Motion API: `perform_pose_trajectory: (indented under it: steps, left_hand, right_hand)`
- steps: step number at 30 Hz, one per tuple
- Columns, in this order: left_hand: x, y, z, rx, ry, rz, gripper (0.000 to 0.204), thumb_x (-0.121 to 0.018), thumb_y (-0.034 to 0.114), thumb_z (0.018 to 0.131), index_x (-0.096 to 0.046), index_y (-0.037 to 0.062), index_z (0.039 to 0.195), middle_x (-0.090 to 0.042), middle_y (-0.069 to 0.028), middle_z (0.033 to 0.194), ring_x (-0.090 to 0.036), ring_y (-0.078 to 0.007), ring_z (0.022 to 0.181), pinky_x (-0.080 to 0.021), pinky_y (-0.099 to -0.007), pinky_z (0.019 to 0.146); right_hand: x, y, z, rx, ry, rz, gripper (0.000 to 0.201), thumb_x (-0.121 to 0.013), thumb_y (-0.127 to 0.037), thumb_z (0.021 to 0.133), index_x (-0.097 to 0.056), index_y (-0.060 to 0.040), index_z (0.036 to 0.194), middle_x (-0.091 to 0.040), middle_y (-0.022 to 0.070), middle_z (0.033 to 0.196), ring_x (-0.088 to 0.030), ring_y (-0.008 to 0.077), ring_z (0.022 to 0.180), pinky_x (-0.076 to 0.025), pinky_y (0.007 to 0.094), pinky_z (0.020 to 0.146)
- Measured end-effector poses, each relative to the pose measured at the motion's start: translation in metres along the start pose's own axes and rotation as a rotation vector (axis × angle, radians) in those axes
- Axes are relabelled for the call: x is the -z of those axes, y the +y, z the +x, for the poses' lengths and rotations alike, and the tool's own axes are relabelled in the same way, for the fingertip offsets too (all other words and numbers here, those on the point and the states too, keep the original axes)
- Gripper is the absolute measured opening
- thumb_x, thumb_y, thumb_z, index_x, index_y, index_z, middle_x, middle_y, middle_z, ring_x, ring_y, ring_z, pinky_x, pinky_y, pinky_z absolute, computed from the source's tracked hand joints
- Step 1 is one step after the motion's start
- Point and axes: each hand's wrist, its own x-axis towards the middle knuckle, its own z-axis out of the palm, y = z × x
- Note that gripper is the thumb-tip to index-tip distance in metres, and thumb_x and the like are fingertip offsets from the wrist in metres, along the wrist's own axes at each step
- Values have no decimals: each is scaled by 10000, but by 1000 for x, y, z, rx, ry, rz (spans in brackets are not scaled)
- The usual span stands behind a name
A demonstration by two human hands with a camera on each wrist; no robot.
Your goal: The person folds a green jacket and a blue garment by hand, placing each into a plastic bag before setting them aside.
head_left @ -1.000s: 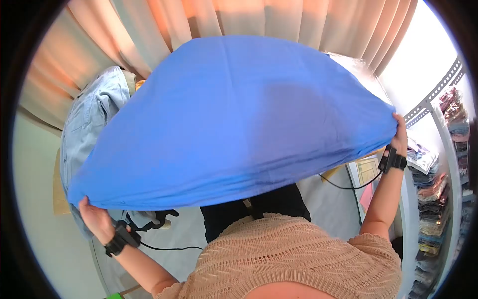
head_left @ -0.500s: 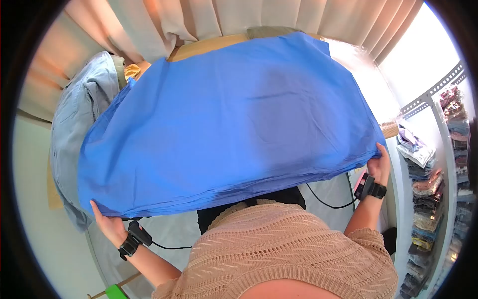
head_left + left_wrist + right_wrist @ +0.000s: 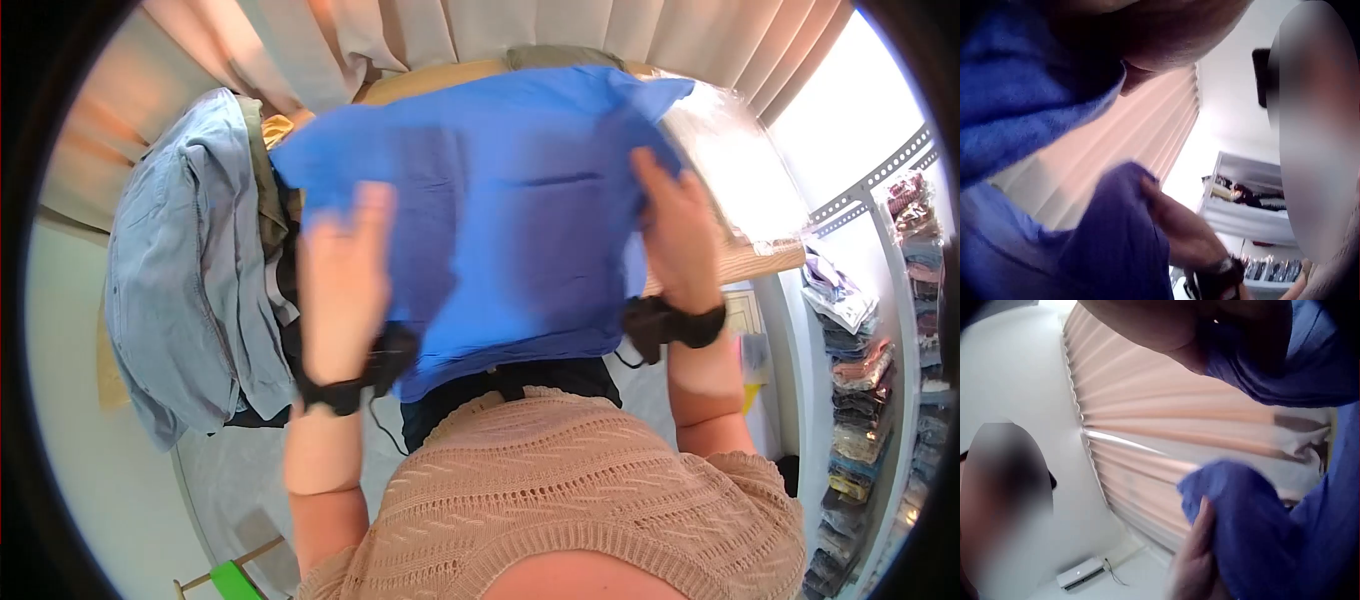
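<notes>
A large blue cloth hangs between my hands over the front of the table, its near edge drooping at my waist. My left hand, blurred in the head view, grips its left side. On the right side my right hand holds the fabric, thumb and fingers near the upper right part. In the left wrist view, the right hand pinches a raised corner of the cloth. The right wrist view has the left hand with its thumb against a bunched fold of the cloth.
Light blue denim garments are heaped at the left of the table. A wooden table edge and clear plastic packaging lie to the right. Beyond stands a shelf of packed clothes. Curtains hang behind.
Both hands have moved inward and up from the widely spread near corners, bringing the cloth's sides closer together. The cloth spans less width, and more of the garments on the left shows.
</notes>
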Motion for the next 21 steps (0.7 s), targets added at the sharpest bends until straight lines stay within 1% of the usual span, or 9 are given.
perform_pose_trajectory:
  steps: [1, 2, 3, 4, 6, 10, 16, 18, 21]
  left_hand:
    - [-11, 41, 2, 308, -230, -110, 407, -515, 360, 932, -538, -28, 812, -501, -122, 628, -438, -200, 590, -378, -367, 546]
    - [-40, 31, -4, 221, -293, -381, 365, -522, 326, 930, -555, -30, 855, -543, -147, 672, -462, -221, 610, -405, -368, 587]
    - [-62, 20, -12, 254, -381, -435, 329, -527, 293, 927, -568, -32, 906, -577, -156, 716, -521, -233, 651, -436, -354, 634]
    - [-75, 19, -17, 202, -359, -568, 291, -520, 256, 931, -582, -25, 968, -609, -155, 765, -566, -224, 693, -453, -346, 663]
    - [-93, 0, -25, 255, -440, -613, 258, -503, 199, 948, -583, -15, 1068, -617, -34, 891, -508, -86, 795, -438, -260, 729]
    - [-100, -14, -35, 297, -446, -601, 241, -509, 177, 941, -578, -16, 1069, -617, -31, 908, -512, -88, 810, -437, -258, 745]
    - [-101, -9, -32, 375, -429, -507, 201, -502, 137, 929, -568, -21, 1034, -601, -21, 842, -496, -80, 772, -430, -254, 704]
    - [-105, -7, -34, 269, -285, -508, 166, -533, 133, 877, -547, -26, 922, -563, -179, 679, -546, -252, 576, -428, -356, 558]
    - [-106, -4, -36, 201, -248, -374, 179, -558, 135, 857, -517, -40, 854, -539, -183, 628, -523, -278, 525, -416, -357, 519]
  right_hand:
    - [-15, -17, 6, -127, -132, 432, 274, -556, -61, 867, -591, -9, 1134, -579, 92, 911, -541, 169, 742, -433, 269, 671]
    - [-19, -49, 21, -718, -212, 1043, 293, -586, -111, 864, -577, 46, 1111, -596, 78, 893, -534, 141, 756, -431, 266, 669]
    - [-37, -46, 17, -679, -352, 1007, 358, -615, -150, 850, -563, 84, 1116, -621, 73, 894, -550, 122, 808, -445, 253, 710]
    - [-57, -46, 8, -676, -357, 1013, 358, -615, -150, 850, -563, 84, 1116, -621, 73, 894, -550, 122, 808, -445, 253, 710]
    - [-88, -47, -8, -519, -380, 1153, 377, -621, -148, 840, -565, 71, 1142, -638, 101, 962, -576, 141, 859, -456, 249, 766]
    - [-103, -45, -23, -551, -387, 1166, 393, -626, -142, 830, -564, 50, 1168, -643, 126, 998, -595, 169, 908, -458, 260, 819]
    - [-100, -50, -21, -527, -324, 922, 367, -636, -143, 828, -582, 49, 1136, -643, 161, 983, -610, 216, 877, -472, 291, 786]
    - [-101, -51, -20, -470, -242, 844, 257, -640, -147, 831, -620, 55, 988, -628, 171, 900, -602, 254, 789, -469, 310, 705]
    - [-98, -56, -16, -442, -247, 763, 198, -630, -133, 835, -603, 63, 841, -588, 178, 823, -569, 298, 715, -444, 341, 640]
